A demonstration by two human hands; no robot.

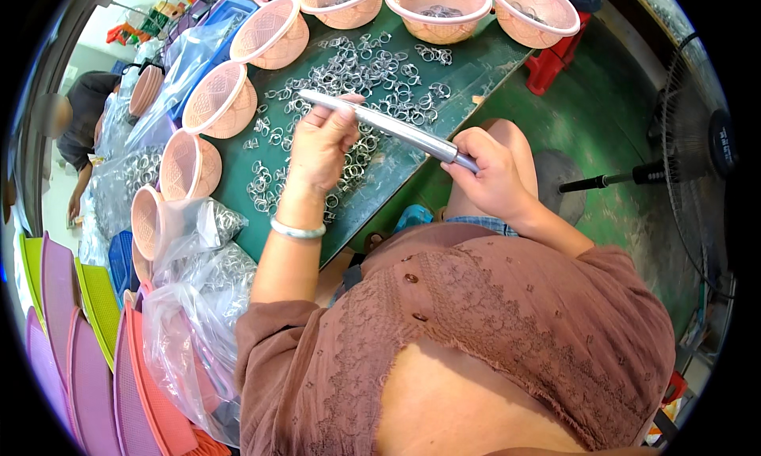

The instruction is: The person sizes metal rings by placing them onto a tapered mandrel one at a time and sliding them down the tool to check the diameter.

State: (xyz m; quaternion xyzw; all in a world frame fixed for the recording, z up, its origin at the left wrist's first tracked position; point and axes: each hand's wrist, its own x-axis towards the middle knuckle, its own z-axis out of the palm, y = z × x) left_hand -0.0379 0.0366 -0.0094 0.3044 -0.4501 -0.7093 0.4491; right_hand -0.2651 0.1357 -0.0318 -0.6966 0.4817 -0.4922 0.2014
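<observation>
A silver ring mandrel [404, 131], a long tapered metal rod, slants across in front of me with its narrow end to the upper left. My right hand [485, 164] is closed round its grey handle at the thick end. Near the thin end, my left hand [326, 139] has thumb and fingers pinched at the rod; whether a ring sits between them is hidden. Beneath and beyond the left hand, many loose silver rings [361, 67] lie spread over the green table [432, 143].
Pink plastic baskets [269, 36] line the table's far and left edges, some with rings inside. Clear bags [214, 266] of rings sit at the left, by stacked coloured baskets [91, 361]. A standing fan [674, 170] is at the right, a red stool [555, 59] farther off. Another person [87, 115] is at far left.
</observation>
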